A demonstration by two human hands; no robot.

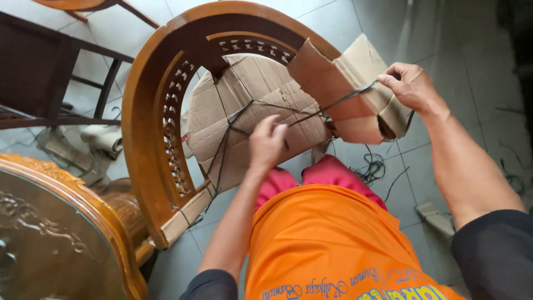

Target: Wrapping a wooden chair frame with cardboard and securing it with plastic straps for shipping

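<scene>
Grey floor tiles (pixel 444 39) lie under everything you are working on, with loose black string (pixel 373 166) and scraps scattered near your knees.

At the centre is the cardboard (pixel 261 94), wrapped over the inside of a curved wooden chair frame (pixel 145 111) and crossed by a taut black cord (pixel 333 104). Your left hand (pixel 266 141) presses flat on the cardboard where several cords meet, fingers (pixel 271 125) bent and loosely spread; whether they pinch a strand is hard to tell from here. Your right hand (pixel 408 83) is closed around the cord's free end, pulling it tight across a folded flap (pixel 355 94) at the frame's right side.

You look to be mid-way through lashing the padding on: the main panel is tied, the flap only partly held. Going on calls for steady tension from your right hand while the left pins the crossing so it cannot slip.

No open containers show. Left of the frame stand a carved round table (pixel 61 233) with a glass top and a dark chair (pixel 39 72), with cardboard offcuts (pixel 102 139) between them.
</scene>
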